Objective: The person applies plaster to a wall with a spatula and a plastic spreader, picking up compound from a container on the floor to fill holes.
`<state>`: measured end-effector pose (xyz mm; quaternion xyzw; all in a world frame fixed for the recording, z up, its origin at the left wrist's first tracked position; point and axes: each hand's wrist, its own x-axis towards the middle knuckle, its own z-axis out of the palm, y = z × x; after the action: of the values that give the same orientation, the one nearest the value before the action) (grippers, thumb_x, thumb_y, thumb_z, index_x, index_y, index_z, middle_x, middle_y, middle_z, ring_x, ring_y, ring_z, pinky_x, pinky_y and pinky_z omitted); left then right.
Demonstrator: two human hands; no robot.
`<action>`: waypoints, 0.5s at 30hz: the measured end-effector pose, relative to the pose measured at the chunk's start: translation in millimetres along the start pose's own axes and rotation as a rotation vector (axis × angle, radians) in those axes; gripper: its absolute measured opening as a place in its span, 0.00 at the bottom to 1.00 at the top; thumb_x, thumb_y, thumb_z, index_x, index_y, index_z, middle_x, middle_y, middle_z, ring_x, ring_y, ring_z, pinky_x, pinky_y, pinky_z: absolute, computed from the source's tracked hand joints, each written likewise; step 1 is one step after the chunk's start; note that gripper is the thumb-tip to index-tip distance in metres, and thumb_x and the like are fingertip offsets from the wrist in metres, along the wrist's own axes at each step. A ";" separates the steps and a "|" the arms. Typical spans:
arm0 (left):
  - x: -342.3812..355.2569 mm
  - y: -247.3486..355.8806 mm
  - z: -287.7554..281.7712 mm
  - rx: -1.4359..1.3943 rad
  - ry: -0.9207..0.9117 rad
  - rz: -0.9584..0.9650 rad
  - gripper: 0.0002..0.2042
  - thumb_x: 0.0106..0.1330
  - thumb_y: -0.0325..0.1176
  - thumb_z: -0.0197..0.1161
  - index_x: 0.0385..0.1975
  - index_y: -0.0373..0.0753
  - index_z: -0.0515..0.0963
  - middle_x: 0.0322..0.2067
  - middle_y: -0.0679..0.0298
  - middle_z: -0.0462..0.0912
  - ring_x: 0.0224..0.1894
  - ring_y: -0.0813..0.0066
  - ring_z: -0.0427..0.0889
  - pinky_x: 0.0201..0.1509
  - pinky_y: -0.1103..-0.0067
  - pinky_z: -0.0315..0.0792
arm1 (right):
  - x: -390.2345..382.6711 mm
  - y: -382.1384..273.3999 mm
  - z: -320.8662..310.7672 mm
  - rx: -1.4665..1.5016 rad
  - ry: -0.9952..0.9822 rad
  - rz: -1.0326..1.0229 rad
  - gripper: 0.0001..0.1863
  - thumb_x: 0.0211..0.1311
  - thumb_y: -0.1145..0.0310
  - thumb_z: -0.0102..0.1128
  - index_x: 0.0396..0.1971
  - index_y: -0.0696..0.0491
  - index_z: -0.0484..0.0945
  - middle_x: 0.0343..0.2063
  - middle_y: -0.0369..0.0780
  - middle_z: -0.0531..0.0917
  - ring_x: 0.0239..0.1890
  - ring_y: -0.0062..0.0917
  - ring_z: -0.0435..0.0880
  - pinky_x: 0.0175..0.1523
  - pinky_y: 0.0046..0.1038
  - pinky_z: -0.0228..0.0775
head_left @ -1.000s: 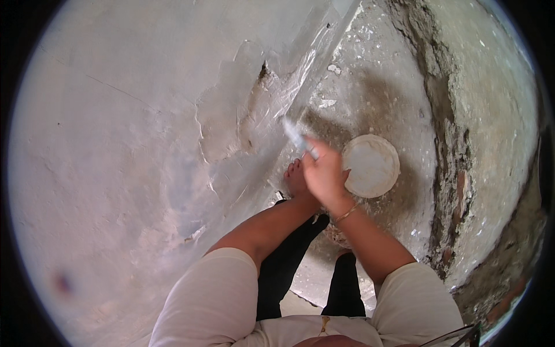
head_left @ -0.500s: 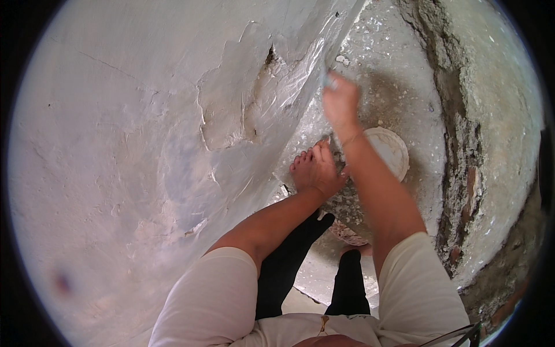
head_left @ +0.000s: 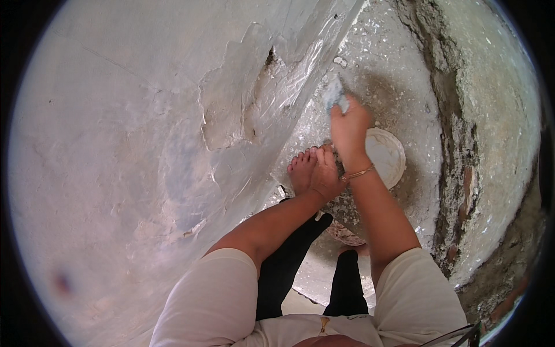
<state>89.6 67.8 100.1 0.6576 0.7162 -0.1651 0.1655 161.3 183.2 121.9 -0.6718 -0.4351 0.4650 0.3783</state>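
Note:
My right hand (head_left: 351, 128) is closed around a flat pale-blue scraper (head_left: 335, 94) smeared with whitish plaster, held over the floor beside the foot of the wall. A thin bracelet circles that wrist. Lower down, my left hand (head_left: 328, 176) lies beside my bare foot (head_left: 301, 170), its fingers stretched out and the thumb apart. Whether its palm presses on anything is hidden. A round tub (head_left: 386, 156) of pale, smooth paste stands just right of my right wrist. On the grey wall (head_left: 133, 150), a raised patch of plaster (head_left: 228, 95) surrounds a dark gouge.
White crumbs (head_left: 340, 61) lie on the speckled floor (head_left: 399, 87) along the wall's base. A rough, broken strip (head_left: 454, 127) of masonry runs down the right side. My other foot (head_left: 361, 250) is farther back, below a reddish, rough patch (head_left: 346, 233).
My right hand has drawn back from the wall's edge, toward me and slightly right, turning so the scraper's flat face shows. My left hand has hardly moved.

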 end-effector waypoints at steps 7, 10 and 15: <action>21.5 -29.6 52.2 -0.128 -0.167 -0.238 0.32 0.56 0.51 0.59 0.58 0.41 0.63 0.55 0.57 0.67 0.61 0.60 0.66 0.65 0.63 0.58 | -20.7 -5.4 55.3 -0.102 0.062 -0.270 0.19 0.53 0.74 0.54 0.46 0.63 0.76 0.34 0.57 0.82 0.37 0.51 0.81 0.46 0.43 0.73; 13.4 -20.5 38.4 0.000 -0.194 -0.179 0.32 0.56 0.51 0.59 0.59 0.41 0.62 0.55 0.57 0.67 0.61 0.60 0.66 0.65 0.63 0.57 | 16.8 -6.5 66.1 -0.122 0.117 -0.234 0.18 0.53 0.73 0.54 0.44 0.62 0.78 0.32 0.57 0.82 0.36 0.51 0.82 0.45 0.43 0.73; 14.2 -9.1 -21.5 -0.085 -0.283 -0.119 0.36 0.55 0.54 0.60 0.61 0.41 0.60 0.59 0.55 0.65 0.65 0.57 0.62 0.67 0.61 0.55 | 40.3 1.3 56.2 -0.023 0.212 -0.206 0.16 0.52 0.72 0.54 0.39 0.65 0.79 0.27 0.57 0.82 0.33 0.51 0.82 0.41 0.40 0.73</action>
<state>78.9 89.5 113.0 0.5764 0.7299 -0.2352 0.2822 115.6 226.4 93.0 -0.6730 -0.4647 0.3454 0.4602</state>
